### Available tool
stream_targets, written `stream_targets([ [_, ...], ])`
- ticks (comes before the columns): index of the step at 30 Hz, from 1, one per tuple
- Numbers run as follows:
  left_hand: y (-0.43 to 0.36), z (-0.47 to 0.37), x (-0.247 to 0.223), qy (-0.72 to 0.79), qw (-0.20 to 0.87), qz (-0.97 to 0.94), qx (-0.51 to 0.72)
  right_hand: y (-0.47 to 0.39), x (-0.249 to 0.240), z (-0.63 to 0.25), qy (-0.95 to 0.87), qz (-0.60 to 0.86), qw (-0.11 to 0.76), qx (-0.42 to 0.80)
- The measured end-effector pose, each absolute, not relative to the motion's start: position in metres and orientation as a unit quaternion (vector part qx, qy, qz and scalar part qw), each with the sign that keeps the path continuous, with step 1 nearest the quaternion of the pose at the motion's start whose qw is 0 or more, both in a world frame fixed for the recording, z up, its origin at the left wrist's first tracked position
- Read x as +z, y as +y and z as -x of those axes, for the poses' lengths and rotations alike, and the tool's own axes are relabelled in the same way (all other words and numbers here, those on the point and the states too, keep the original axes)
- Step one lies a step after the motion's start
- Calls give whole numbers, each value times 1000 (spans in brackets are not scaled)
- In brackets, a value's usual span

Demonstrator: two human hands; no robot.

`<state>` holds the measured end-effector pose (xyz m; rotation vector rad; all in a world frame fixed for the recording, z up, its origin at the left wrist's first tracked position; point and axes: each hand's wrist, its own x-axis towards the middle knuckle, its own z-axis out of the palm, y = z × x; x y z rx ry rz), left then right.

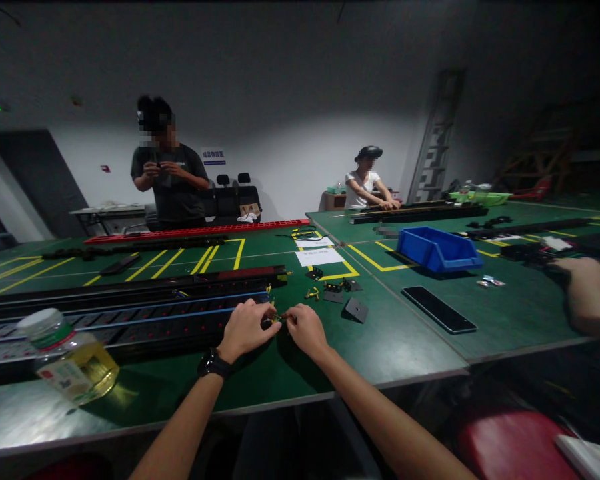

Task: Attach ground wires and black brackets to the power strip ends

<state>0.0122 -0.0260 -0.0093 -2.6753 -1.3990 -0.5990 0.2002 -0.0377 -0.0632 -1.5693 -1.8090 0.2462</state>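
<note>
My left hand (249, 325), with a dark watch on its wrist, is closed in a pinch at the right end of a long black housing (170, 327) with blue edge strips and red dots. My right hand (304, 328) is closed too, its fingertips almost meeting the left ones. Between them shows a thin yellow-green wire (277, 319); the fingers hide most of it, and what exactly the right fingertips grip is too small to make out. Just beyond lie small yellow-green wire pieces (311, 293) and several black plates (355, 310).
A bottle of yellow liquid (75, 360) stands at the front left. To the right are a phone (439, 309) and a blue bin (437, 250). Another person's arm (593, 293) reaches in at far right. Two people (167, 180) (366, 187) work across the green table (395, 353).
</note>
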Motion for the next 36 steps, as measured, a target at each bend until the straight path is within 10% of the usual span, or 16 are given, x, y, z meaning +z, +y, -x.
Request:
stream_targets([
  [36, -26, -12, -12, -454, 71, 872, -171, -39, -62, -200, -708, 585, 380, 107],
])
